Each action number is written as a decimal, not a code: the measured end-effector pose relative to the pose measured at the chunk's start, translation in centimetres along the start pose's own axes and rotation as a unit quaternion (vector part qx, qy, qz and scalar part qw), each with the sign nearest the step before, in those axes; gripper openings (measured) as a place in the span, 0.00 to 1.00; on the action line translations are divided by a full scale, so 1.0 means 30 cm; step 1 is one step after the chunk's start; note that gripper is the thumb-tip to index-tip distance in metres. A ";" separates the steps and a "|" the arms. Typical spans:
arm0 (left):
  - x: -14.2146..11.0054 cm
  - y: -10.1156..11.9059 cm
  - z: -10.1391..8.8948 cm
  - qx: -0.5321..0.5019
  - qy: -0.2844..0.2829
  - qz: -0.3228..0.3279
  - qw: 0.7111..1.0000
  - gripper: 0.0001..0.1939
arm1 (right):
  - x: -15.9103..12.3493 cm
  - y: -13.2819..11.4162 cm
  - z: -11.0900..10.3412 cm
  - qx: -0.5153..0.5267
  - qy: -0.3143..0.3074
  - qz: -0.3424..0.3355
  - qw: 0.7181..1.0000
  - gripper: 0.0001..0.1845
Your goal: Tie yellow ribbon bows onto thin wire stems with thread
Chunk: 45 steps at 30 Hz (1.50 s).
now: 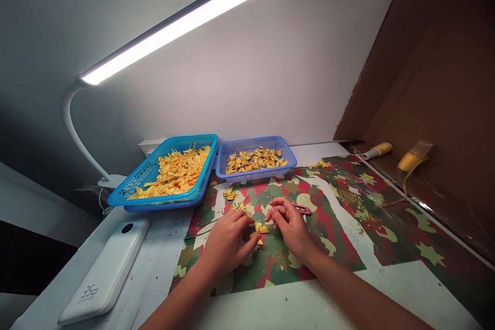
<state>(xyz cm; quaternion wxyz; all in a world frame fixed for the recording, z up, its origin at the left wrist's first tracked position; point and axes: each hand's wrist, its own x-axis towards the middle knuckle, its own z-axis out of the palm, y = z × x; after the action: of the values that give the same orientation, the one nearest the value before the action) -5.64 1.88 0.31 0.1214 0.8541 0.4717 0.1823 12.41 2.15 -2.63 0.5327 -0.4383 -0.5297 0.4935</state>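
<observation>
My left hand [227,240] and my right hand [291,226] meet over a small yellow ribbon bow [260,230] on the patterned mat [340,216]. The left fingers pinch the bow from its left side. The right fingers are curled close to its right side, touching it. A red-handled tool [303,210] lies just behind my right hand. Two more yellow bows [229,194] lie loose on the mat behind my left hand.
A large blue basket [154,167] full of yellow ribbon pieces stands at the back left, a smaller blue basket [288,152] of bows beside it. A white power bank [104,273] lies front left. A desk lamp [193,15] hangs overhead. Yellow-tipped items [413,157] rest at the right wall.
</observation>
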 end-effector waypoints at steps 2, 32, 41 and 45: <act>0.000 0.020 0.014 0.013 -0.012 -0.021 1.000 0.07 | -0.001 -0.004 -0.001 -0.003 0.002 0.000 1.000 0.12; 0.131 -0.483 -0.512 0.165 -0.013 -0.348 0.923 0.07 | -0.015 0.014 -0.003 -0.012 -0.011 -0.008 1.000 0.15; 0.187 -0.559 -0.471 0.198 -0.067 -0.287 0.935 0.15 | -0.009 0.003 -0.001 -0.008 -0.004 -0.006 1.000 0.16; 0.213 -0.589 -0.476 0.192 -0.090 -0.283 0.935 0.20 | -0.011 -0.001 -0.001 -0.006 -0.007 -0.006 1.000 0.16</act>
<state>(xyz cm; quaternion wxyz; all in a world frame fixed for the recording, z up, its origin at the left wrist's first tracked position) -22.05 17.11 7.78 0.0432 0.7050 0.7072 -0.0313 12.44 1.82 -2.65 0.5294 -0.4350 -0.5390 0.4899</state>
